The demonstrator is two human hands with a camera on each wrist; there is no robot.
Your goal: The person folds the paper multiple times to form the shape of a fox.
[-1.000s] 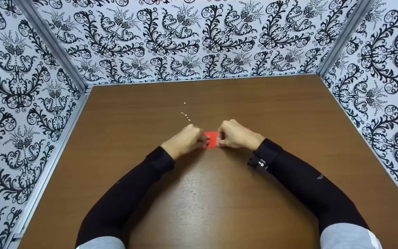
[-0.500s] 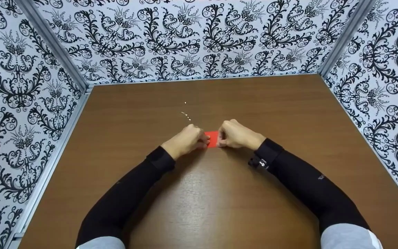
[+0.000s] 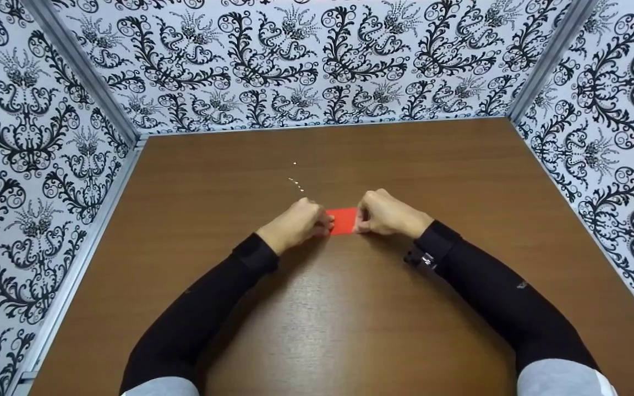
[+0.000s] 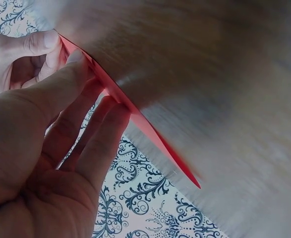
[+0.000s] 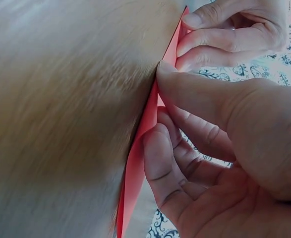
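Observation:
A small sheet of red paper (image 3: 343, 221) spans the gap between my two hands near the middle of the table. My left hand (image 3: 298, 221) pinches its left part between thumb and fingers, while my right hand (image 3: 386, 213) pinches it on the right. In the left wrist view the paper (image 4: 160, 141) is seen nearly edge-on, thin and slightly bowed, close to the tabletop. Two layers of the paper (image 5: 135, 171) show in the right wrist view, parted a little like a fold. Parts of the sheet are hidden by the fingers in the head view.
The brown wood-look table (image 3: 306, 308) lies under both arms. Several tiny white specks (image 3: 296, 183) sit on it beyond my left hand. Walls with a black-and-white pattern (image 3: 289, 66) close off the back and both sides, joined by grey metal posts (image 3: 83, 71).
My right hand has shifted slightly to the right, so more of the red paper shows between the hands. My left hand has stayed in place.

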